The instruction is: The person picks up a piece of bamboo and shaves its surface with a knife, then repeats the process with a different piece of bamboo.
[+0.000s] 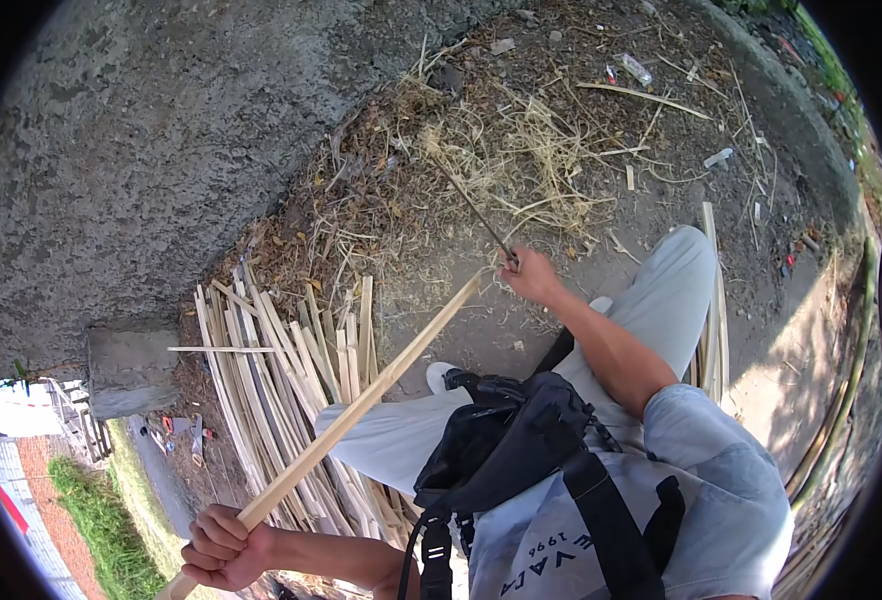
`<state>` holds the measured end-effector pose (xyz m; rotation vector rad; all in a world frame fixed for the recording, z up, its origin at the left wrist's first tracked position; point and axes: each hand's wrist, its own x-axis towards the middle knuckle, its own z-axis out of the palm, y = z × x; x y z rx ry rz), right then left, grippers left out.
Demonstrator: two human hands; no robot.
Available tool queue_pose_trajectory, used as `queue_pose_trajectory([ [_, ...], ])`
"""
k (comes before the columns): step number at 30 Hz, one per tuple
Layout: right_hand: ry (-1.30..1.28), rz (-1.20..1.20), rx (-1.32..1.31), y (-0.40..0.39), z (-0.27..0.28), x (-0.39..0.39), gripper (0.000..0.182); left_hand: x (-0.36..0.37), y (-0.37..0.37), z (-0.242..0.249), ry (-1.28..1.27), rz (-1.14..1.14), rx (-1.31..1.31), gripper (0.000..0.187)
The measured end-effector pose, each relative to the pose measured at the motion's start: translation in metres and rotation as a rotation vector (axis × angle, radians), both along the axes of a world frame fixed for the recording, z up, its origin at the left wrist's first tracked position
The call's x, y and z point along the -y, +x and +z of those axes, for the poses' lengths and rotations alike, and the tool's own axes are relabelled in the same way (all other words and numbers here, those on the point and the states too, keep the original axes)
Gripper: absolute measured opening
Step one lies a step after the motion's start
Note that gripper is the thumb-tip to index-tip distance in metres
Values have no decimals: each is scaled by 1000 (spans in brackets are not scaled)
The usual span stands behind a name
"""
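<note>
My left hand (226, 548) is wrapped round the lower end of a long pale bamboo strip (361, 404). The strip slants up across my left leg, and its far tip comes close to my right hand (531, 276). Those right fingers are closed on the handle of a long, thin, dark-bladed knife (477, 212). Its blade points up and to the left, away from me, over a heap of pale shavings (531, 165) on the ground.
Many split strips (281, 390) lie piled beside my left leg, with more strips (713, 300) by my right leg. A rough concrete wall (181, 150) rises at the left. Plastic bottles (636, 69) and litter lie on the ground ahead. A black bag (506, 435) hangs at my front.
</note>
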<state>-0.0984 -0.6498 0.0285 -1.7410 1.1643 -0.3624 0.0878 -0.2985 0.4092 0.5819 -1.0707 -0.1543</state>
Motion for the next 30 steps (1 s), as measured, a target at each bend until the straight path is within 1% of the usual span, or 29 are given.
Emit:
queue_pose_trajectory([
  [1, 12, 41, -45, 1, 4, -1, 30, 2, -4, 4, -5, -75, -39, 48],
  [4, 13, 87, 32, 5, -5, -6, 29, 2, -8, 10, -29, -106, -16, 48],
  [8, 63, 28, 43, 6, -13, -4, 29, -2, -10, 13, -21, -69, -3, 48],
  [10, 100, -9, 19, 3, -14, 1, 30, -3, -11, 15, -34, -105, -12, 48],
  [13, 195, 29, 28, -3, -9, 5, 30, -2, -12, 18, -49, -149, -12, 48],
  [17, 136, 101, 31, -1, -26, 3, 31, -3, -9, 21, -58, -177, -3, 48],
  [19, 81, 125, 27, 0, -31, 1, 32, -4, -9, 22, -48, -152, -5, 48],
  [22, -13, 134, -5, 3, -34, -1, 25, -6, -7, 23, -27, -110, 1, 48],
  [25, 552, 27, 173, 3, -32, 4, 20, -9, -5, 26, -21, -118, 7, 48],
  [28, 876, -173, 561, 2, -35, 6, 20, -14, 2, 29, -34, -122, 4, 47],
  [30, 950, -224, 617, 1, -38, 10, 18, -19, 9, 30, -28, -118, -16, 47],
])
